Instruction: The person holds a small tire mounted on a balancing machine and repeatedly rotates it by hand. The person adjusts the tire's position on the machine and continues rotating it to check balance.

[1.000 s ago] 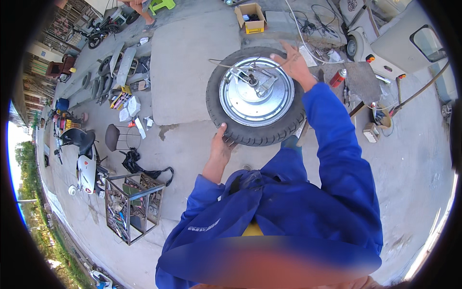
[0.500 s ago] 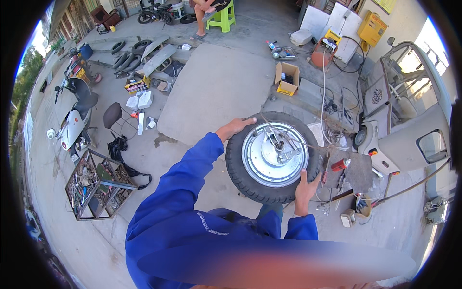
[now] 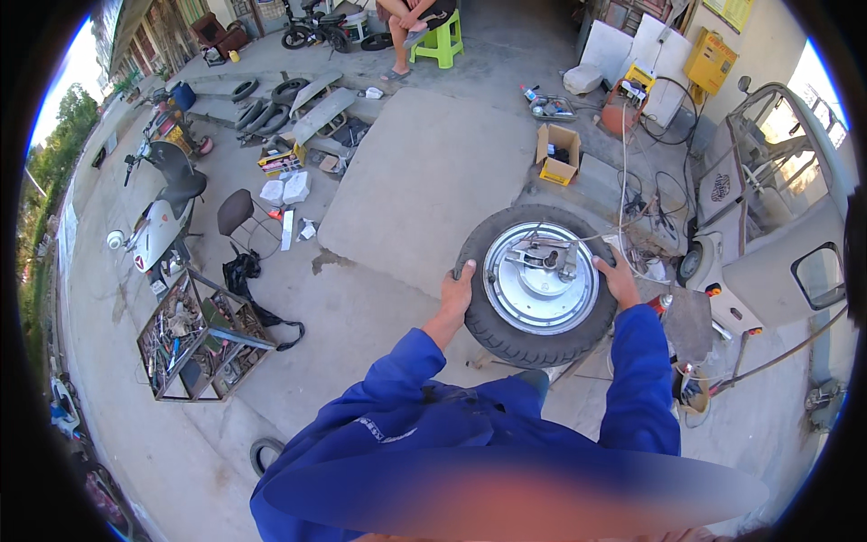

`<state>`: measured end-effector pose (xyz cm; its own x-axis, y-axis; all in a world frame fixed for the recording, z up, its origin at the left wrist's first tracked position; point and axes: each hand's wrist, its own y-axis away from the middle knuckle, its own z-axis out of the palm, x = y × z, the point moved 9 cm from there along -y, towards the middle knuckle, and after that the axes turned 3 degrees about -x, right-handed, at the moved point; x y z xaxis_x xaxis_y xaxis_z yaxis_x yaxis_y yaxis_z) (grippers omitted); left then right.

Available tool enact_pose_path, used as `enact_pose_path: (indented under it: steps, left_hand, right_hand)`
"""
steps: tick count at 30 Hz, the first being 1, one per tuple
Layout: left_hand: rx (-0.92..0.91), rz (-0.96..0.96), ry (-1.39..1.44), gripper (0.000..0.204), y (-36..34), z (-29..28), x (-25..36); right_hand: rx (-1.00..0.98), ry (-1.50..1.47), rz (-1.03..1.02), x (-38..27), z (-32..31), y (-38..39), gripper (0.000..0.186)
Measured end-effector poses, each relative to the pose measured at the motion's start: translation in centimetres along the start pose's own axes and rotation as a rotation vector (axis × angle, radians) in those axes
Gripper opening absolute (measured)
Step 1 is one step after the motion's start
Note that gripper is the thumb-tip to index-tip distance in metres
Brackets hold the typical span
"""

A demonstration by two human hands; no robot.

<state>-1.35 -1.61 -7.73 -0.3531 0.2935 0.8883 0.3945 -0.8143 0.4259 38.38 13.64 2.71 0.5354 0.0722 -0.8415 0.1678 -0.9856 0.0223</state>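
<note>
In front of my body is a motor scooter wheel [image 3: 560,312], a black treaded tyre [image 3: 492,336] around a silver hub with a metal bracket on its upper face. It faces up, slightly tilted. My left hand [image 3: 454,296] is closed on the tyre's left side, thumb on top and fingers hidden beneath. On the right side, my right hand [image 3: 619,280] grips the wheel, its thumb reaching over the tyre toward the rim. A thin cable [image 3: 596,237] runs from the hub to the right. Whatever supports the wheel underneath is mostly hidden.
Right of the wheel lie a red can [image 3: 662,303], a dark plate [image 3: 688,330] and a bucket [image 3: 694,397], near a grey vehicle [image 3: 768,271]. On the left are a metal tool rack [image 3: 203,339], a stool [image 3: 237,210] and a scooter [image 3: 163,226]. A cardboard box [image 3: 558,154] stands ahead.
The wheel has turned anticlockwise. My left hand has come down from the tyre's upper left to its left side; my right has risen from lower right to upper right. The view has shifted.
</note>
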Motion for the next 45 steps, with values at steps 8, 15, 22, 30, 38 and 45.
enact_pose_path:
  steps: [8,15,22,30,38,45]
  left_hand:
    - [-0.383,-0.012,-0.251,0.088,-10.8,2.9,3.2]
    - [-0.642,-0.193,-0.468,0.069,-11.8,9.3,7.0]
    - [-0.18,-0.062,-0.072,0.078,-3.5,0.4,1.8]
    - [0.071,-0.032,-0.093,0.087,2.5,-2.4,-3.7]
    - [-0.309,0.15,-0.585,0.092,-9.5,3.9,7.1]
    - [-0.694,-0.153,-0.389,0.079,-12.6,9.3,5.5]
  right_hand:
    - [0.477,0.134,0.292,0.0,1.6,11.2,0.095]
    - [0.666,0.035,0.352,-0.6,5.6,18.9,0.097]
    - [0.173,0.006,0.132,1.1,0.0,4.9,0.093]
    - [-0.073,-0.021,-0.011,1.1,0.9,-4.9,0.089]
    - [0.46,0.217,0.249,-0.3,1.3,9.9,0.096]
    - [0.652,-0.058,0.355,-1.7,4.8,18.2,0.1]
